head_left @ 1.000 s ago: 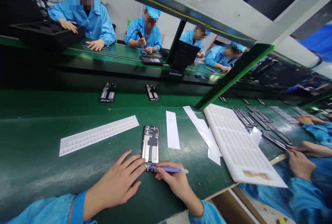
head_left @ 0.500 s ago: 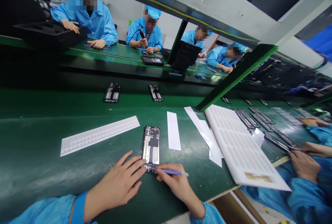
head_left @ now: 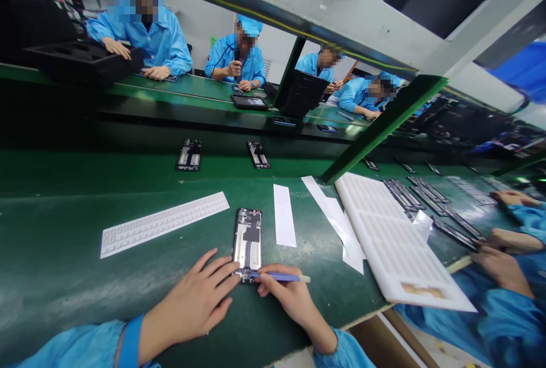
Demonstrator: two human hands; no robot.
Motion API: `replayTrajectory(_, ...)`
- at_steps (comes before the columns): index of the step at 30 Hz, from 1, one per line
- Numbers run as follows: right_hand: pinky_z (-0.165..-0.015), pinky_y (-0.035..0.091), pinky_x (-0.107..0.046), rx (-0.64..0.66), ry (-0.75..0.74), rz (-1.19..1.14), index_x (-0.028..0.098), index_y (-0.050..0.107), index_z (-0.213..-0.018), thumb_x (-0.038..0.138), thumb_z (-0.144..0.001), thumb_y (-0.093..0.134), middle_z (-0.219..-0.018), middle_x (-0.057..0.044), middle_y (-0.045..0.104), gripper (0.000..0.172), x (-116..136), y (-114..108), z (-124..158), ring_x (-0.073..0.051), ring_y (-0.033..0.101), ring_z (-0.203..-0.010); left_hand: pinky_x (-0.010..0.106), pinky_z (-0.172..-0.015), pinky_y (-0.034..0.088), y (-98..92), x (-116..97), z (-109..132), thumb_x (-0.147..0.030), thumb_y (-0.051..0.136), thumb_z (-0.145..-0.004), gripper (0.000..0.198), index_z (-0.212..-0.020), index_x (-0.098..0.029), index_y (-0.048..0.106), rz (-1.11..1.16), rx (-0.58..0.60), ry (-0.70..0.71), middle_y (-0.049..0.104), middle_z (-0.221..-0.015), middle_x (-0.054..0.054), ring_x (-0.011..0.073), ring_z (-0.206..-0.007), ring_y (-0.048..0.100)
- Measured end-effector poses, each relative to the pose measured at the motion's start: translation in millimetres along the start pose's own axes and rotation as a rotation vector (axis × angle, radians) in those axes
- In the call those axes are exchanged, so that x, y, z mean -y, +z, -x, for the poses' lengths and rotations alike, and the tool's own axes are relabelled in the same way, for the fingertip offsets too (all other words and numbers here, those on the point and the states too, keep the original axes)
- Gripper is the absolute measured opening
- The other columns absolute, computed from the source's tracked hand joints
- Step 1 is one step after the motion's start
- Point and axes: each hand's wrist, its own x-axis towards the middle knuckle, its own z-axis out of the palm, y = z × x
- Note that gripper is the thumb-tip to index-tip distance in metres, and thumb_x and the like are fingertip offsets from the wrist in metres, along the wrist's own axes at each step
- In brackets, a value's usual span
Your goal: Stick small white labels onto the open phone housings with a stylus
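An opened phone (head_left: 248,243) lies on the green bench in front of me, its circuit board and silvery inside facing up. My left hand (head_left: 194,300) rests flat with fingers spread, its fingertips at the phone's lower left edge. Purple tweezers (head_left: 279,277) are pinched in my right hand (head_left: 292,300), their tip on the lower board of the phone. What sits at the tip is too small to make out. To the left lies a white sticker sheet (head_left: 164,224) with rows of small pieces; a narrower white sheet (head_left: 284,217) lies right of the phone.
Two opened phones, one left (head_left: 189,154) and one right (head_left: 258,154), lie on the green strip beyond. At right stand a white foam tray (head_left: 401,237), loose white strips (head_left: 336,220) and a green post (head_left: 384,129). A co-worker's hands (head_left: 503,265) work there; others sit opposite.
My right hand has tilted the tweezers slightly, raising their rear end; the tip stays at the phone's lower end. The two phones beyond have shifted slightly right. My left hand keeps its place.
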Motion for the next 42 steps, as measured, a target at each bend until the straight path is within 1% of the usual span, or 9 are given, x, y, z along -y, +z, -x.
replayTrajectory(9, -0.055, 0.057, -0.027, -0.040, -0.020, -0.044, 0.019, 0.076, -0.083, 0.042, -0.084, 0.073, -0.064, -0.004, 0.073, 0.023, -5.5, 3.3, 2.4, -0.018, 0.068, -0.054, 0.051, -0.114, 0.031, -4.1, 0.2, 1.3, -0.020, 0.049, -0.092, 0.045, -0.136, -0.027, 0.049, -0.033, 0.072, 0.010, 0.054, -0.135, 0.004, 0.0234, -0.126, 0.047)
replayTrajectory(13, -0.053, 0.058, -0.028, -0.251, -0.055, -0.136, 0.017, 0.073, -0.085, 0.048, -0.079, 0.076, -0.067, -0.006, 0.074, 0.031, -4.0, -10.0, -10.4, -0.018, 0.067, -0.053, 0.052, -0.108, 0.039, 3.9, -17.3, -3.0, -0.033, 0.055, -0.092, 0.041, -0.131, -0.022, 0.053, -0.092, -0.060, -0.105, 0.038, -0.148, 0.011, 0.0324, -0.138, 0.032)
replayTrajectory(16, -0.053, 0.057, -0.026, -0.437, -0.103, -0.145, 0.016, 0.072, -0.086, 0.050, -0.079, 0.075, -0.074, -0.008, 0.074, 0.035, -0.6, -35.0, -35.0, -0.017, 0.067, -0.058, 0.065, -0.105, 0.036, 19.9, -40.3, -19.9, -0.047, 0.056, -0.091, 0.048, -0.133, -0.024, 0.052, -0.164, -0.090, -0.116, 0.034, -0.151, 0.011, 0.0400, -0.141, 0.021)
replayTrajectory(19, -0.056, 0.057, -0.027, -0.510, -0.138, -0.114, 0.015, 0.071, -0.089, 0.051, -0.078, 0.075, -0.078, -0.008, 0.074, 0.038, 0.3, -61.6, -63.4, -0.019, 0.068, -0.065, 0.076, -0.099, 0.032, 36.7, -55.0, -45.3, -0.040, 0.052, -0.094, 0.034, -0.124, -0.025, 0.057, -0.220, -0.001, -0.184, 0.040, -0.148, 0.011, 0.0415, -0.137, 0.029)
replayTrajectory(22, -0.054, 0.057, -0.029, -0.529, -0.117, -0.091, 0.013, 0.070, -0.087, 0.053, -0.074, 0.077, -0.075, -0.008, 0.073, 0.043, -2.3, -78.4, -80.6, -0.019, 0.066, -0.062, 0.072, -0.092, 0.039, 40.7, -52.7, -68.4, -0.029, 0.054, -0.093, 0.020, -0.109, -0.026, 0.064, -0.186, 0.133, -0.329, 0.048, -0.142, 0.010, 0.0375, -0.125, 0.045)
replayTrajectory(26, -0.053, 0.057, -0.029, -0.568, -0.097, -0.138, 0.014, 0.071, -0.093, 0.052, -0.074, 0.077, -0.078, -0.008, 0.073, 0.043, -2.8, -87.1, -82.1, -0.021, 0.067, -0.067, 0.065, -0.090, 0.042, 23.1, -26.6, -95.1, -0.022, 0.060, -0.085, 0.017, -0.099, -0.027, 0.069, -0.186, 0.241, -0.443, 0.048, -0.142, 0.007, 0.0368, -0.121, 0.045)
replayTrajectory(30, -0.052, 0.056, -0.027, -0.615, -0.127, -0.118, 0.016, 0.071, -0.093, 0.053, -0.076, 0.075, -0.081, -0.007, 0.073, 0.041, -0.3, -94.3, -82.0, -0.020, 0.068, -0.067, 0.055, -0.087, 0.045, 7.1, 21.1, -140.5, -0.020, 0.055, -0.086, 0.020, -0.095, -0.029, 0.071, -0.194, 0.162, -0.530, 0.047, -0.138, 0.006, 0.0338, -0.122, 0.041)
replayTrajectory(37, -0.049, 0.054, -0.026, -0.600, -0.107, -0.113, 0.015, 0.071, -0.090, 0.055, -0.074, 0.075, -0.077, -0.008, 0.073, 0.043, -10.7, -101.6, -95.3, -0.020, 0.067, -0.063, 0.058, -0.079, 0.047, 9.4, 107.3, -242.8, -0.040, 0.046, -0.093, 0.030, -0.094, -0.025, 0.072, -0.206, 0.034, -0.683, 0.044, -0.132, 0.013, 0.0384, -0.117, 0.039)
replayTrajectory(42, -0.048, 0.053, -0.025, -0.626, -0.109, -0.116, 0.014, 0.070, -0.090, 0.054, -0.077, 0.073, -0.077, -0.009, 0.073, 0.042, -12.4, -106.6, -98.8, -0.019, 0.067, -0.062, 0.052, -0.089, 0.045, -10.3, 164.4, -258.7, -0.044, 0.036, -0.099, 0.039, -0.115, -0.026, 0.067, -0.195, -0.091, -0.804, 0.038, -0.141, 0.012, 0.0369, -0.125, 0.036)
